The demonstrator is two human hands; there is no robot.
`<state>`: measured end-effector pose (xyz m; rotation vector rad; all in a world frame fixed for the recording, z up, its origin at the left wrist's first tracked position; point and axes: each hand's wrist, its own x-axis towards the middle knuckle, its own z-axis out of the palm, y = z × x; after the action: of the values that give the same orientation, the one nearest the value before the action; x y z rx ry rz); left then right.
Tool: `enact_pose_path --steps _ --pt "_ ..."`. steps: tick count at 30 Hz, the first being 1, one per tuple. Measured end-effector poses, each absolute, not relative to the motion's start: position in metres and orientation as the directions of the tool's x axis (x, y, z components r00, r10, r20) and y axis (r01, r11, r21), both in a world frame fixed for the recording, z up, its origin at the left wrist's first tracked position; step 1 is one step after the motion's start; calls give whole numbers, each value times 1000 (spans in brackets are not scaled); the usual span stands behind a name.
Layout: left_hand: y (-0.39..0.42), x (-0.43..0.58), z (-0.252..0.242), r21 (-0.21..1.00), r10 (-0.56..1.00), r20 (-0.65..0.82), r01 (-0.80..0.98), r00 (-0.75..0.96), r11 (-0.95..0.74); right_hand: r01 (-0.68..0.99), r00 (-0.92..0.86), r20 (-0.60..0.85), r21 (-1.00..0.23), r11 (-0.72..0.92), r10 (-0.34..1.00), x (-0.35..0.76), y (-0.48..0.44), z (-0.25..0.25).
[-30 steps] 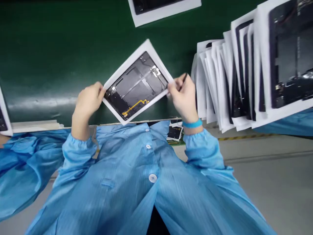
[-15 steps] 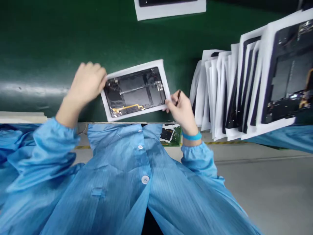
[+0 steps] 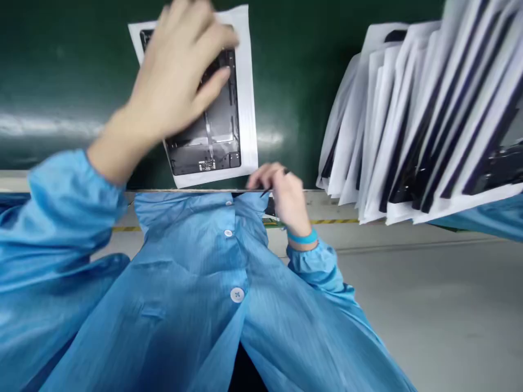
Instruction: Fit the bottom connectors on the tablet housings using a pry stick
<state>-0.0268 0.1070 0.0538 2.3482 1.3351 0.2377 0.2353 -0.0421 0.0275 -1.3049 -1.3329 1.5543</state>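
A tablet housing (image 3: 223, 117), dark with internal parts showing, lies on a white sheet (image 3: 247, 109) at the front of the green table, its long side pointing away from me. My left hand (image 3: 180, 71) is over its upper part, blurred, with thumb and fingers apart; whether it touches the housing I cannot tell. That hand hides much of the housing's left and top. My right hand (image 3: 281, 190) is at the table's edge, just off the sheet's lower right corner. Its curled fingers hold a thin dark stick-like tool (image 3: 266, 192), whose kind is unclear.
On the right leans a row of several white sheets (image 3: 376, 125) with dark housings between them, overhanging the front edge. The green table surface (image 3: 294, 71) runs behind. Below the edge, part of a green tray (image 3: 270, 222) shows beside my blue coat (image 3: 196, 305).
The housing and its sheet have turned about a quarter turn clockwise. My left hand has moved up and right, over the housing. My right hand has let go of the sheet's corner.
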Motion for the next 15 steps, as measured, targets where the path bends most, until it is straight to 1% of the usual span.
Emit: enact_pose_path --steps 1,2,3,4,5,7,9,10,13,15 --pt "79 -30 50 431 861 -80 796 502 -424 125 -122 -187 -977 -172 975 242 -34 23" --pt "51 -32 45 448 871 -133 813 472 -372 167 -16 -146 -976 -141 989 246 -25 19" --pt "26 -35 39 477 886 -167 822 432 -311 213 41 -128 -968 -134 991 246 -16 14" --pt "4 -36 33 501 892 -210 828 401 -254 249 44 -133 -958 -139 990 243 -8 11" --pt "-13 -37 28 520 898 -242 830 367 -199 274 7 -146 -951 -143 989 239 0 8" --pt "-35 -36 20 536 909 -269 833 319 -134 294 -144 -150 -950 -102 978 227 13 4" --pt "-43 -36 15 541 915 -268 833 302 -117 290 -292 -115 -957 -27 949 218 20 4" --pt "-44 -35 13 547 914 -265 828 307 -120 290 -338 -97 -957 5 936 215 22 5" --pt "-40 -37 6 586 912 -223 795 345 -158 342 -381 -91 -938 49 920 214 18 4" --pt "-36 -39 -1 609 920 -138 764 366 -213 400 -375 -78 -912 85 924 215 12 0"
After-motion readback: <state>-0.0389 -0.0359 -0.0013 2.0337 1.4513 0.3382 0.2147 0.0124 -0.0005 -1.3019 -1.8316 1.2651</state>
